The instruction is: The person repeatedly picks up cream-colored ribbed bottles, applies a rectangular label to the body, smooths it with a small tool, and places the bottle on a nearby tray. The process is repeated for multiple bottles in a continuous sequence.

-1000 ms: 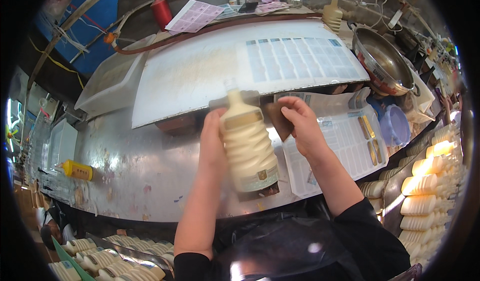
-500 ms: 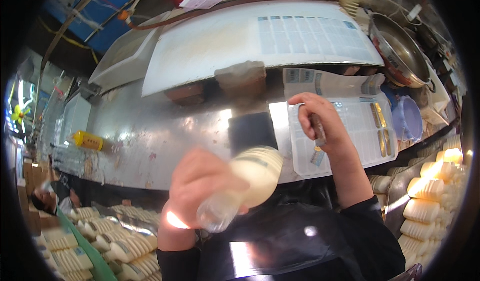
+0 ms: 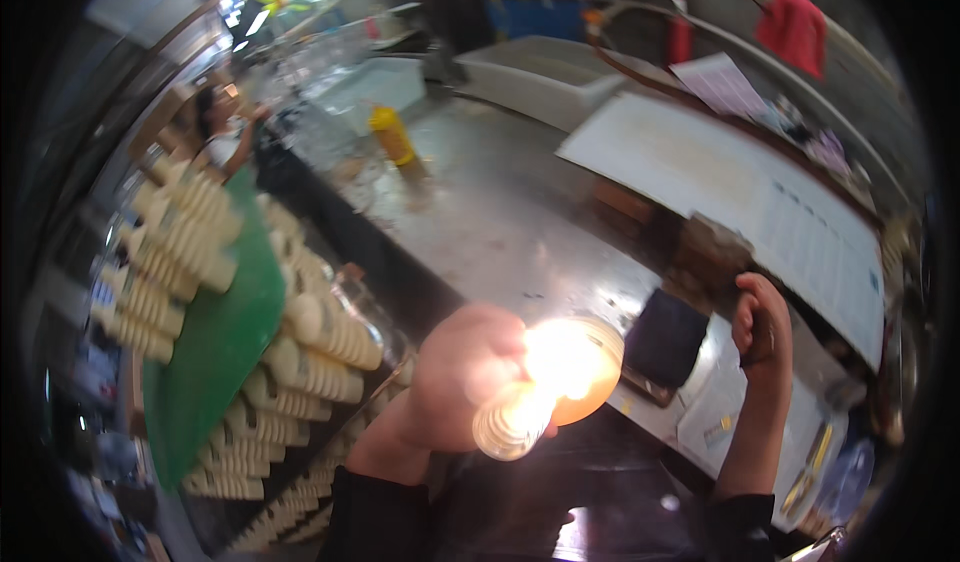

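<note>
Bottle (image 3: 545, 387) clamped in left hand (image 3: 465, 377), tipped, near bench (image 3: 500, 212) edge; right hand (image 3: 762, 317) fingers curled on dark tool. Looks like inspection step; next needs steady grip.

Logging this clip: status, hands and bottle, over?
Left hand gripping cream bottle, tilted, glare-washed. Right hand closed on small dark object at metal bench. Nothing blocking.

The left hand (image 3: 465, 377) has swung the cream bottle (image 3: 545, 387) down leftward, its neck facing the camera
</note>
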Motion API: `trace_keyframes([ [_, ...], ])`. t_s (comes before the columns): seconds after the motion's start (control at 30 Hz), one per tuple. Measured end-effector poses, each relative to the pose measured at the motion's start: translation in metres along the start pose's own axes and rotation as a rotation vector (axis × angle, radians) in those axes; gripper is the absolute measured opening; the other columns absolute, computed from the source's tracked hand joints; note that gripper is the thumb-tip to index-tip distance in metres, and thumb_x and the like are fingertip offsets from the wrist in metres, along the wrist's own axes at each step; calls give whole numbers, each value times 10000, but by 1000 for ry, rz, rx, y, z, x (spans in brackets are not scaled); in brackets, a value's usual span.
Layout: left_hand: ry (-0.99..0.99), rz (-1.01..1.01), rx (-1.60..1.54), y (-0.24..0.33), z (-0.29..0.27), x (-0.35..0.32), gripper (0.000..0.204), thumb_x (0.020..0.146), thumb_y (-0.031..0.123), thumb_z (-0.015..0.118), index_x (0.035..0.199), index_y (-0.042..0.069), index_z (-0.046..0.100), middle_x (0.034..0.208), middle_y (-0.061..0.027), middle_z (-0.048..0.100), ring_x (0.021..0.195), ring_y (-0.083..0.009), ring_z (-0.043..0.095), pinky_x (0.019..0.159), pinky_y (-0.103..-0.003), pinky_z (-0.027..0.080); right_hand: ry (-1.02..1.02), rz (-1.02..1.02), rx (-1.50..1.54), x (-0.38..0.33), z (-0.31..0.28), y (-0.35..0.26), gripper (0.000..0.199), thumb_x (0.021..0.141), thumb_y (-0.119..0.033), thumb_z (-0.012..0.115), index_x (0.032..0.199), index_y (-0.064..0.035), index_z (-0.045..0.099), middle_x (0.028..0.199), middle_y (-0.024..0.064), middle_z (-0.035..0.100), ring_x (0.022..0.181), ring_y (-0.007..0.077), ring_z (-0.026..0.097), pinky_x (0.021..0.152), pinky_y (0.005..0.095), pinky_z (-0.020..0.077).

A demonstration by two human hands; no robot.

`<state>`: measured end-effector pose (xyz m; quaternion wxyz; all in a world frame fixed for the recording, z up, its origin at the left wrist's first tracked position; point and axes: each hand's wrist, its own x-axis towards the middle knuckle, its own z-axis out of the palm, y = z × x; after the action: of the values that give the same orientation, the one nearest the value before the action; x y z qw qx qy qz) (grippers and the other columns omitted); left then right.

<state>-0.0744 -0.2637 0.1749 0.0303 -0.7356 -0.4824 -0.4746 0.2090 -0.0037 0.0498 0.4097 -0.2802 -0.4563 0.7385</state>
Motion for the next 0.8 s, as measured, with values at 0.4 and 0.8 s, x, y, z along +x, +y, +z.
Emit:
trace_keyframes([
  [0.4, 878, -190, 150, 94, -170, -34, 397, 938, 242, 720, 1196, -53, 663, 1067, -113, 686, 935, -171, 662, 823, -304, 535, -210, 56, -75, 59, 74, 2, 340, 980, -379, 652, 1099, -60, 655, 638, -4, 472, 442, 78, 404, 370, 231, 288],
  [0.8, 1007, -810, 1329, 80, -372, -63, 406, 877, 443, 770, 1030, 67, 780, 938, -70, 772, 859, -214, 723, 767, -349, 527, -81, 134, -113, 89, 55, 2, 272, 931, -365, 699, 1050, -124, 652, 636, -31, 471, 446, 69, 374, 375, 235, 273],
])
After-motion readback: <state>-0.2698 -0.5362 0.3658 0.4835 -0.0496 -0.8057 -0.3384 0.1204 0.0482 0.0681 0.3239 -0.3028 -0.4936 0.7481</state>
